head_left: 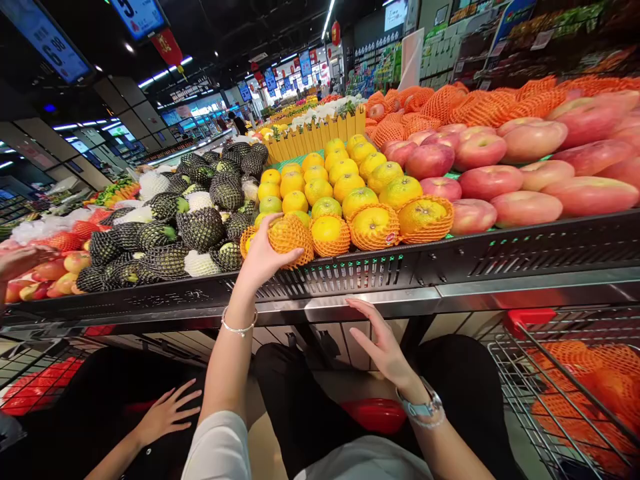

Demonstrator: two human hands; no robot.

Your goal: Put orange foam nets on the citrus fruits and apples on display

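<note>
Left hand (266,257) clasping a netted orange (293,239) at the front of the tray (425,260)
The orange sits between the left thumb and fingers, probably touching the tray, though the hand hides part of it; dark netted fruit (201,229) lies left of those fingers, other oranges (375,227) right; the right hand (380,343) hangs below the tray, thumb and fingers apart

Blue price screens (47,40) hanging high, top left. Red lantern (335,33) near long white light (329,19). Little yellow fence (320,138) in middle. At left, dark green fruit in black nets (201,229). At right, big pink fruit (533,140), with more fruit in red-orange nets (453,105) behind.
</note>
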